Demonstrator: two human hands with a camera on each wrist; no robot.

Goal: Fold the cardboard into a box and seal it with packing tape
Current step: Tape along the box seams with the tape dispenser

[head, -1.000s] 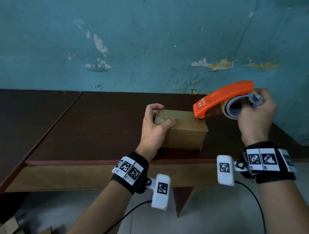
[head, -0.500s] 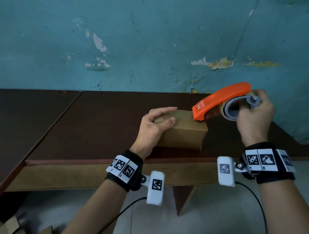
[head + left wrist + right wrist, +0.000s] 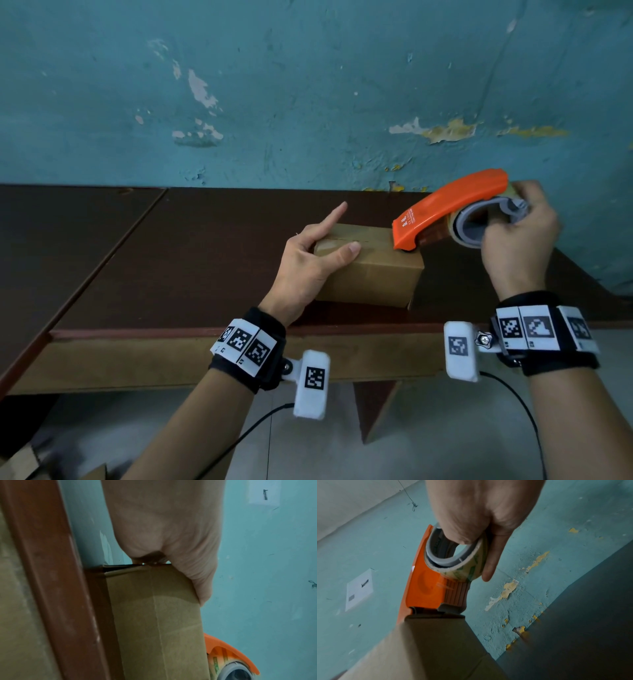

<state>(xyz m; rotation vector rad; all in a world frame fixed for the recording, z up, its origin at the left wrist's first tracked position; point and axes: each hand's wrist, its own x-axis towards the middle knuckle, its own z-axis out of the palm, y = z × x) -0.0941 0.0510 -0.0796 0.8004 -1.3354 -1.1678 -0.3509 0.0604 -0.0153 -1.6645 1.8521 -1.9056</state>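
A small closed cardboard box (image 3: 373, 274) (image 3: 154, 615) (image 3: 436, 649) sits on the dark brown table (image 3: 205, 260) near its front edge. A seam runs along its top, with glossy tape at the left end. My left hand (image 3: 337, 233) (image 3: 171, 534) holds the box's left end. Its thumb lies on the top and its index finger sticks out straight; the other fingers are hidden. My right hand (image 3: 510, 212) (image 3: 479, 513) grips the orange tape dispenser (image 3: 448, 205) (image 3: 231, 653) (image 3: 426, 585) around its tape roll (image 3: 467, 572). The dispenser's nose rests on the box's top right edge.
A peeling teal wall (image 3: 308, 102) rises right behind the table. A second dark table (image 3: 68, 233) adjoins on the left. Cardboard scraps (image 3: 20, 466) lie on the floor at the lower left. The table's front edge (image 3: 171, 332) is close to my wrists.
My left hand's fingers have lifted off the box top and the index finger now points outward, thumb still on the box. The dispenser's nose stays at the box's right end.
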